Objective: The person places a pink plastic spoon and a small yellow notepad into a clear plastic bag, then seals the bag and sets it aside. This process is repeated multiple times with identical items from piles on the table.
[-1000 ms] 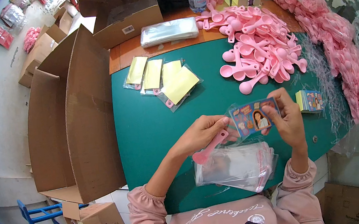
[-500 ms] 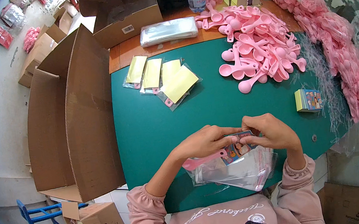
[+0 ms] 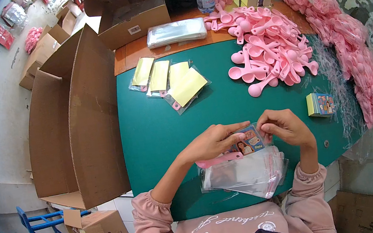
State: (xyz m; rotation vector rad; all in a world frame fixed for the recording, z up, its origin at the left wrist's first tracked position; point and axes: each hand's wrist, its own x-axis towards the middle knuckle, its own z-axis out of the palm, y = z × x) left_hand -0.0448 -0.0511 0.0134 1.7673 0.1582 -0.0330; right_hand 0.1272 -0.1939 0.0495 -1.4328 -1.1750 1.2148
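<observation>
A blue printed card (image 3: 254, 141) lies in or under clear plastic, held by my left hand (image 3: 212, 142), thumb on the card and index finger stretched along its far edge. My right hand (image 3: 288, 126) is closed in a pinch at the right edge of the plastic bag (image 3: 258, 128) around the card. Under my left hand a pink measuring spoon (image 3: 219, 159) sticks out, its handle with a hole pointing right; I cannot tell whether it is inside the bag. Just below lies a stack of clear plastic bags (image 3: 238, 175) near the table's front edge.
On the green table (image 3: 160, 135), several packed bags with yellow cards (image 3: 159, 76) lie far left. A pile of pink spoons (image 3: 272, 45) sits far right, above a card stack (image 3: 320, 104). A cardboard box (image 3: 93, 121) borders the left side; bagged spoons (image 3: 346, 39) line the right.
My right hand has moved slightly right, off the card to the plastic's edge. More of the card's face now shows, and the spoon has shifted a little right.
</observation>
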